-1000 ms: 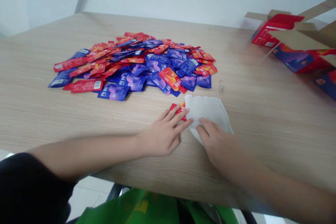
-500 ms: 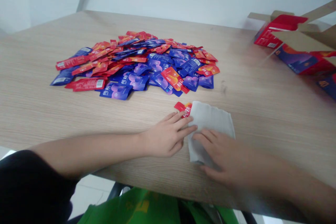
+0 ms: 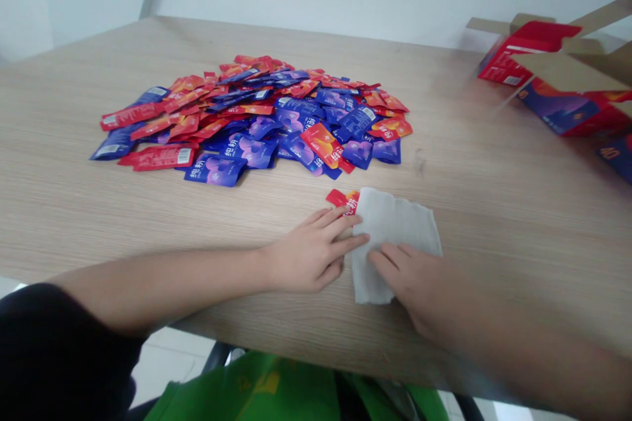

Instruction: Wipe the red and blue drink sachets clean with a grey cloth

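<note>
A white tissue (image 3: 395,227) lies spread flat on the wooden table (image 3: 518,223) near its front edge. My right hand (image 3: 409,276) rests on the tissue's near part, fingers stretched out flat. My left hand (image 3: 311,253) lies flat beside it, fingertips touching the tissue's left edge and a red packet (image 3: 340,198) that pokes out from under the tissue. Behind them sits a big pile of red and blue packets (image 3: 257,122).
Opened red and blue cardboard boxes (image 3: 557,85) stand at the table's back right. A green bag (image 3: 276,395) sits below the front edge, by my lap. A white wall rises behind the table.
The tissue went from a bunched, rounded shape to a flatter rectangle. My right hand slid back toward me over it. My left hand stayed almost still.
</note>
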`<state>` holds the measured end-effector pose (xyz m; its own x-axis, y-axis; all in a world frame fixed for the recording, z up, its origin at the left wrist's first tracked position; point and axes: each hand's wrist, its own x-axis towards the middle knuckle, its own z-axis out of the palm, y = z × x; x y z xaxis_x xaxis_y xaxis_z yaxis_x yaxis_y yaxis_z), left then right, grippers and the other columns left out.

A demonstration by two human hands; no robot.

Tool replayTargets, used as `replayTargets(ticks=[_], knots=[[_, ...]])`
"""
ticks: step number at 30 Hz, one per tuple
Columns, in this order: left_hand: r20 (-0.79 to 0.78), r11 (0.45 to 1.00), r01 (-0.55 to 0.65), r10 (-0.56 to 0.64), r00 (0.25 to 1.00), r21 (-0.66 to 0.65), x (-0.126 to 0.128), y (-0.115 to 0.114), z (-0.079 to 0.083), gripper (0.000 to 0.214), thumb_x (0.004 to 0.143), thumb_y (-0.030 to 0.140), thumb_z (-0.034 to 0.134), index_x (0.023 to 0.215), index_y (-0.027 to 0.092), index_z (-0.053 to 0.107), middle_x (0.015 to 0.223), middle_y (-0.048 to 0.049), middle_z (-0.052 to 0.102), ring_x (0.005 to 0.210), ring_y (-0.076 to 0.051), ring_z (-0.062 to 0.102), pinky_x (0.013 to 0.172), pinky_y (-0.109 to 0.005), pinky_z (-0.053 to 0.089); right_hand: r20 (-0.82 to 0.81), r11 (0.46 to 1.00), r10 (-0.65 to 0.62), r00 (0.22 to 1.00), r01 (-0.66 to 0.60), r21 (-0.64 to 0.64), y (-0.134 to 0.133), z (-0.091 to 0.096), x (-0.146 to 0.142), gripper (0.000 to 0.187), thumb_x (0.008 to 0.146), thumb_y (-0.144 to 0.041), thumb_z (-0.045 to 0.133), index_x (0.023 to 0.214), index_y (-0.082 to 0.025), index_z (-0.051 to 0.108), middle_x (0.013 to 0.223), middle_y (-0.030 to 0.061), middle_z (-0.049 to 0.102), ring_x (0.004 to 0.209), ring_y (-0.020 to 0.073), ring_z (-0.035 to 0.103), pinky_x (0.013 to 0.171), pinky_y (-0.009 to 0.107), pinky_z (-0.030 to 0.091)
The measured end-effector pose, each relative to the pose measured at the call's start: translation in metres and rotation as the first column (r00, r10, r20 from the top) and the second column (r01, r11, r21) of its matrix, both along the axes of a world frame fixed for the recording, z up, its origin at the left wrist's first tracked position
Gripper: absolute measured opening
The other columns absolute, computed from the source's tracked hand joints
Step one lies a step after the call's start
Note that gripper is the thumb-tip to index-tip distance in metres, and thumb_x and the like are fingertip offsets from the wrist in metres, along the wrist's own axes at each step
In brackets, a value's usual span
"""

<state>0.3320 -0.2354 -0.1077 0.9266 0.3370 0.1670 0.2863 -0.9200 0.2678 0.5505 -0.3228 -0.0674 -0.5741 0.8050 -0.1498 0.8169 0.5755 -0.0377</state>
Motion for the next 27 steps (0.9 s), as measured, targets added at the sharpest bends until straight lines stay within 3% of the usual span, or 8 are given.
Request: replayTargets(ticks=[4,8,12,15,20,23,27], knots=[[0.010,1.000,0.007,-0.007,1.000,0.006,0.000,0.000,0.001,0.052,0.089,0.023,0.048,0.141,0.017,0.046,0.153,-0.0175,0.033,0.141,-0.033,0.033,0.113,-0.053,0.030,-0.182,0.992,-0.120,0.976,0.108,-0.071,0.025,0.029,0.020,0.033,0.075,-0.003,0.043,0.094,-0.020,0.064,0.087,0.0041,0.068,0.079,0.0210,0.065,0.069,0.033,0.048],[-0.015,1.000,0.013,-0.013,1.000,0.005,0.000,0.000,0.002,0.051,0.090,0.026,0.046,0.140,0.014,0.045,0.152,-0.0171,0.036,0.140,-0.034,0.034,0.114,-0.054,0.029,-0.352,0.967,-0.254,0.901,0.236,-0.094,0.056,0.034,0.034,0.032,0.086,-0.011,0.039,0.103,-0.019,0.065,0.090,0.0038,0.070,0.078,0.0183,0.065,0.068,0.029,0.046],[-0.012,1.000,0.016,-0.016,1.000,-0.019,0.000,0.002,0.001,0.054,0.088,0.032,0.051,0.137,0.010,0.045,0.151,-0.0196,0.038,0.140,-0.037,0.033,0.113,-0.053,0.030,-0.467,0.961,-0.274,0.841,0.218,-0.172,0.080,0.022,0.041,0.036,0.086,-0.013,0.043,0.114,-0.020,0.064,0.095,0.0017,0.071,0.081,0.0172,0.065,0.070,0.028,0.048],[-0.016,0.999,0.026,-0.026,1.000,-0.031,0.000,0.003,0.001,0.056,0.087,0.036,0.052,0.136,0.010,0.046,0.148,-0.0206,0.041,0.139,-0.038,0.035,0.112,-0.054,0.031,-0.530,0.964,-0.265,0.806,0.208,-0.165,0.093,0.011,0.046,0.033,0.084,-0.018,0.049,0.112,-0.021,0.065,0.101,0.0029,0.071,0.088,0.0211,0.065,0.076,0.033,0.050],[0.018,0.999,0.008,-0.007,1.000,-0.032,0.000,0.002,-0.004,0.068,0.086,0.035,0.052,0.143,0.004,0.033,0.147,-0.0238,0.043,0.139,-0.038,0.036,0.114,-0.053,0.030,-0.541,0.936,-0.345,0.767,0.326,-0.135,0.107,-0.017,0.053,0.031,0.084,-0.023,0.051,0.111,-0.019,0.065,0.111,0.0075,0.070,0.101,0.0277,0.064,0.087,0.043,0.049],[0.048,0.999,-0.025,0.027,0.998,-0.043,0.000,0.000,-0.007,0.079,0.085,0.037,0.054,0.146,-0.001,0.020,0.145,-0.0286,0.042,0.139,-0.037,0.037,0.113,-0.053,0.031,-0.576,0.927,-0.347,0.740,0.366,-0.088,0.111,-0.031,0.053,0.029,0.086,-0.025,0.052,0.111,-0.020,0.065,0.112,0.0077,0.069,0.101,0.0271,0.064,0.087,0.043,0.049],[0.098,0.997,-0.048,0.054,0.994,-0.061,0.001,-0.002,-0.008,0.084,0.085,0.035,0.056,0.147,-0.001,0.014,0.147,-0.0291,0.039,0.139,-0.035,0.037,0.114,-0.050,0.031,-0.588,0.943,-0.213,0.781,0.322,0.086,0.109,-0.040,0.049,0.025,0.087,-0.029,0.054,0.106,-0.019,0.066,0.107,0.0096,0.067,0.101,0.0274,0.061,0.090,0.045,0.046]])
